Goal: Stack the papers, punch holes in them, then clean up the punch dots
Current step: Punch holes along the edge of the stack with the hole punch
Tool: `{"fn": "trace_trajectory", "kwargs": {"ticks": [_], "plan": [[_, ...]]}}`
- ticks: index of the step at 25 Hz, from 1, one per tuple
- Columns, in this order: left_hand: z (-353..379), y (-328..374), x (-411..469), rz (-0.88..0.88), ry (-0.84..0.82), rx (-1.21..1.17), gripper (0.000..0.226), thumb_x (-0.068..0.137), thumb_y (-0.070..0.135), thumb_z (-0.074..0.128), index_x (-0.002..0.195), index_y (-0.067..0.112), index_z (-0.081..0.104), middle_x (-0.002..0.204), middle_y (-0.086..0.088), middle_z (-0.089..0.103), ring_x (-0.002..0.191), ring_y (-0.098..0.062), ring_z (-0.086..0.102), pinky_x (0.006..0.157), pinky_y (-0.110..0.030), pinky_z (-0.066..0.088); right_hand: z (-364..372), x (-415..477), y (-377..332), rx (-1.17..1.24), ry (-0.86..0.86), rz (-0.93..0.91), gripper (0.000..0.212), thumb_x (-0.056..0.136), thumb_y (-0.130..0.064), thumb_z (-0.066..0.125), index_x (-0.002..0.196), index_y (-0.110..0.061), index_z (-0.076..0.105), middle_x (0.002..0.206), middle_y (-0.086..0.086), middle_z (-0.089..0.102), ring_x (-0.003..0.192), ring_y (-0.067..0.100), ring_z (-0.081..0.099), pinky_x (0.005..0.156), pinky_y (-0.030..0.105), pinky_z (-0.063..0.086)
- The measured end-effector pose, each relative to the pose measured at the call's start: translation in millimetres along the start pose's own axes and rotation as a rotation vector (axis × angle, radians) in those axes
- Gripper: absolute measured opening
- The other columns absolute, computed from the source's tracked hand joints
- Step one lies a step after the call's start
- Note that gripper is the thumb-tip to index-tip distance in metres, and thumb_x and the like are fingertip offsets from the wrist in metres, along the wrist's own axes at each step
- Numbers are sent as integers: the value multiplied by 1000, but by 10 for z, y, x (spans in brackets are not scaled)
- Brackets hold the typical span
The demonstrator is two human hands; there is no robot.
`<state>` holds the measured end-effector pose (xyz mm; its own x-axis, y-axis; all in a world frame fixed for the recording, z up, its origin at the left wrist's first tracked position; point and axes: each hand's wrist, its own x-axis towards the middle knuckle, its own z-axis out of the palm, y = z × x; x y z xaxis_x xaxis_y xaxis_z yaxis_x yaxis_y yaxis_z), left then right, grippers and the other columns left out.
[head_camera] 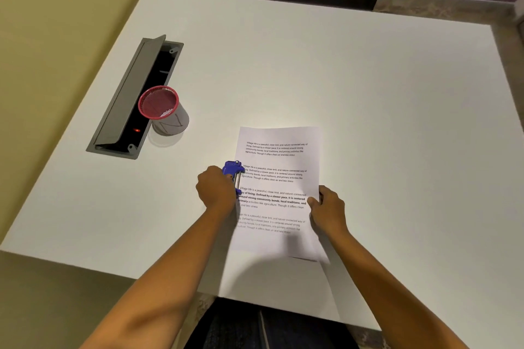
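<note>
**Observer:** Near the front edge of the white table (340,79), the papers (279,178) lie as one squared stack, printed side up, with the bottom end overhanging the table toward the person. The blue hole punch (233,171) sits on the stack's left margin, about midway along its length.

**Recorder:** Hands?

**Observer:** The left hand (217,190) is curled over the punch from the outer side, fingers closed around its body; whether the lever is fully down cannot be told from this angle. The right hand (329,207) pinches the stack's right edge, thumb on top of the sheet, fingers underneath or alongside.

**Recorder:** Step in hand?

**Observer:** Likely the punching itself. Stacking looks done; no dots show on the table yet.

**Recorder:** What makes it go well?

**Observer:** Sheets should be pushed fully into the punch's throat so the holes land an even distance from the margin. The right hand should keep the stack flat and square while the left presses straight down, not at a slant, or the lower sheets may shift. The overhang is a risk: weight off the table edge could drag the stack sideways.

**Recorder:** Anything for cleanup?

**Observer:** A red mesh cup (158,102) stands well apart at the left, beside an open cable tray (124,99). Small pale bits seem to lie inside the cup; too small to confirm.
</note>
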<state>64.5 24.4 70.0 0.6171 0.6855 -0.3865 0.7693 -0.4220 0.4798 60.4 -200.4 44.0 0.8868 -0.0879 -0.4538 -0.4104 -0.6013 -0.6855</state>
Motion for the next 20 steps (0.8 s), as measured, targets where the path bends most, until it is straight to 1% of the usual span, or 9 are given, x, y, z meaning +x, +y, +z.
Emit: {"fn": "trace_trajectory", "kwargs": {"ticks": [1,2,4,6,7,9,13,17,20], "plan": [[3,0,-30,15,0,8,16,90,8,57,92,-5,66,95,-24,68,76,-36,56,64,-34,37,-14,-4,-2,-10,-6,-7,11,90,-3,54,96,-1,63,93,13,69,76,26,55,53,20,32],[-2,-3,-38,25,-5,7,17,90,9,58,92,-6,66,95,-25,68,80,-38,59,64,-34,38,-27,-6,-3,-17,-11,-9,12,89,-3,56,96,-1,65,93,14,70,75,24,54,53,23,31],[-31,-8,-6,36,-24,-1,19,90,11,61,95,-6,68,95,-23,69,86,-39,63,65,-33,39,-63,4,3,-25,-11,-4,14,88,-3,58,98,-1,67,97,14,71,77,21,54,53,22,30],[-65,-23,17,42,-39,-8,20,89,13,63,96,-6,68,94,-22,69,81,-36,61,66,-32,40,-118,10,32,-30,1,8,18,88,-3,59,103,-2,68,102,12,72,79,18,55,61,17,32],[-72,-28,17,48,-42,-10,20,89,13,63,95,-6,68,91,-21,68,77,-33,58,65,-32,40,-154,15,56,-32,7,18,19,88,-3,59,105,-3,68,104,11,72,80,17,55,64,17,34],[-71,-43,-4,64,-43,-12,20,90,13,62,93,-6,68,83,-19,62,72,-30,53,65,-32,39,-244,15,121,-34,21,46,20,87,-4,60,106,-5,68,105,10,72,79,16,56,66,17,34],[-63,-83,-38,79,-40,-33,20,92,14,61,87,-6,65,79,-15,58,68,-29,50,62,-31,37,-434,-4,283,-41,51,70,21,86,-4,60,105,-5,68,105,10,72,80,17,56,72,20,36],[-91,-127,-43,83,-43,-73,21,91,19,63,92,-2,66,84,-11,59,74,-29,52,65,-31,37,-578,-25,432,-44,95,119,20,87,-4,59,105,-7,67,103,11,72,81,21,56,72,23,36],[-106,-170,-22,94,-63,-72,23,91,23,65,83,1,62,82,-11,58,73,-28,50,65,-32,37,-595,-23,457,-47,103,137,19,89,-4,57,106,-5,66,103,12,71,82,23,55,72,24,36]]}}
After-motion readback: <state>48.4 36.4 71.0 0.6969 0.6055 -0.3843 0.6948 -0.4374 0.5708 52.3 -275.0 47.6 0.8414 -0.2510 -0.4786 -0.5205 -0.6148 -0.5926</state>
